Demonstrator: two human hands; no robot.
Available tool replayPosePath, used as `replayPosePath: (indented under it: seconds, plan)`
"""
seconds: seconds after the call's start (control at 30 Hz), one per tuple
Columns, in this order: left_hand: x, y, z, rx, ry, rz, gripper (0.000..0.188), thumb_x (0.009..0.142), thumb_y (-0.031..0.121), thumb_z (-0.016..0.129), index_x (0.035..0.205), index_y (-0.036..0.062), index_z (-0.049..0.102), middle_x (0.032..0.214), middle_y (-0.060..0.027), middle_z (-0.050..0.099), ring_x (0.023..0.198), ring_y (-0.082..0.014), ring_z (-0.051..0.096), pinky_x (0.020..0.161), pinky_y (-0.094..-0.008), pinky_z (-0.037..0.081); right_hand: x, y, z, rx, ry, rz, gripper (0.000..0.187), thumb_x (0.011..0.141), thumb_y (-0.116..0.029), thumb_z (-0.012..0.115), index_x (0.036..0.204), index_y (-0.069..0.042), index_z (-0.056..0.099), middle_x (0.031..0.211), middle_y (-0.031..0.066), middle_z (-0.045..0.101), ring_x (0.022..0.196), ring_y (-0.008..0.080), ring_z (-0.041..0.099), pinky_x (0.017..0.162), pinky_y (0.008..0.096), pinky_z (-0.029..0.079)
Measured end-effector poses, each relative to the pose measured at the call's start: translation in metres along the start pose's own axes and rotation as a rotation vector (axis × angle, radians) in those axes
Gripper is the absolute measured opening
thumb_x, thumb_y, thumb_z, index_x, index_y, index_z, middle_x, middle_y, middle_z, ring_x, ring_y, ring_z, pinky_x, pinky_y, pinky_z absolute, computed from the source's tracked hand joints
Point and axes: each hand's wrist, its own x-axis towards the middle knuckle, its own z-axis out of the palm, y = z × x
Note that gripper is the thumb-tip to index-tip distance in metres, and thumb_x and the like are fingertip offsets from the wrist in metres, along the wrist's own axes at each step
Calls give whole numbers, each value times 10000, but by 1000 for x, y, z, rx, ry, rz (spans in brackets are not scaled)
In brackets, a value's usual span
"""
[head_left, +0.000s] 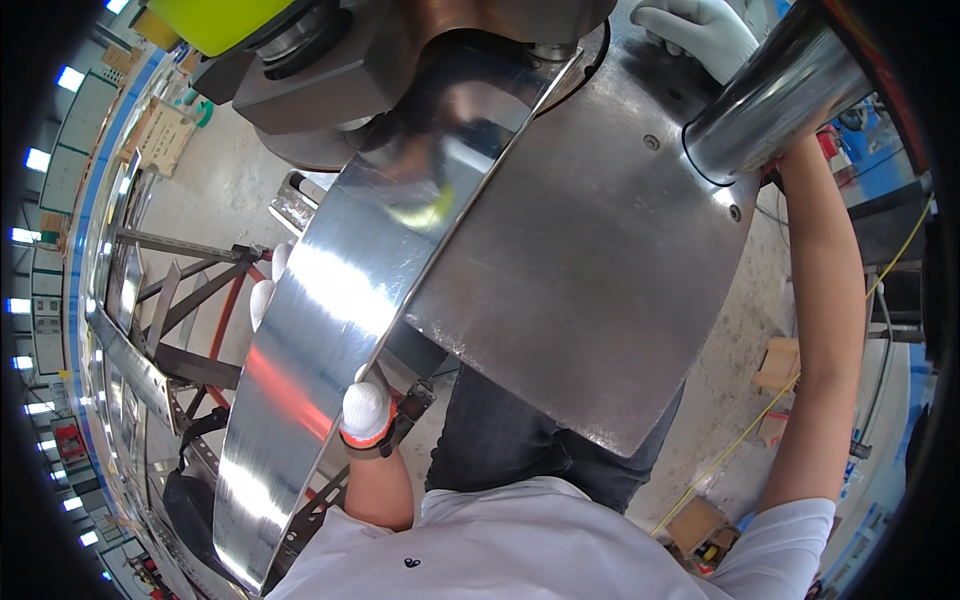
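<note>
A long, curved strip of shiny sheet metal (340, 270) slants from the machine head at the top down to the lower left. My left hand (367, 408), in a white glove with an orange cuff, grips it from below. Its fingertips come out past the strip's left edge, while the strip covers the palm. At the upper right, beyond a polished steel column (775, 100), is my gloved right hand (700, 35) with its fingers bent, over the far part of a grey metal plate (590, 270). Whatever those fingers close on is hidden.
Above the strip's far end sits a heavy machine head (330, 75) with a bright yellow-green cover. A metal frame (215, 290) with red and dark bars stands at left. Cardboard boxes (700, 525) and a yellow cord (735, 440) lie at lower right.
</note>
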Motion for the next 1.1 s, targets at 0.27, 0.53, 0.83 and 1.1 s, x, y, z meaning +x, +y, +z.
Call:
replayPosePath:
  seconds: [0.27, 0.53, 0.83, 1.1]
  plan:
    - [-10, 11, -15, 8, 95, 12, 1388, 819, 875, 760, 1772, 59, 165, 1781, -294, 294, 1654, -462, 304, 1334, -658, 305, 0, 6, -3, -60, -7, 7, 267, 1025, -270, 763, 1097, -22, 832, 924, 81, 799, 888, 160, 721, 847, 352, 578]
    - [-7, 9, -27, 29, 41, 26, 1270, 793, 856, 786, 1714, 116, 320, 1748, -287, 351, 1628, -465, 356, 1307, -675, 361, -1, 1, -2, -27, -38, 17, 277, 1024, -279, 766, 1121, -28, 833, 977, 79, 806, 936, 157, 736, 881, 341, 581]
    - [-7, 10, -31, 36, 55, -2, 1247, 768, 826, 818, 1688, 128, 348, 1731, -303, 361, 1609, -486, 380, 1277, -674, 413, 3, 4, 2, -29, -58, 12, 275, 1017, -275, 763, 1122, -31, 834, 994, 83, 808, 952, 171, 742, 898, 344, 582]
    - [-10, 12, -32, 22, 85, -29, 1242, 771, 805, 834, 1691, 134, 339, 1746, -300, 341, 1606, -498, 373, 1274, -669, 408, 3, 6, 4, -37, -55, -29, 263, 1010, -266, 764, 1107, -32, 836, 1015, 90, 804, 974, 184, 747, 918, 344, 579]
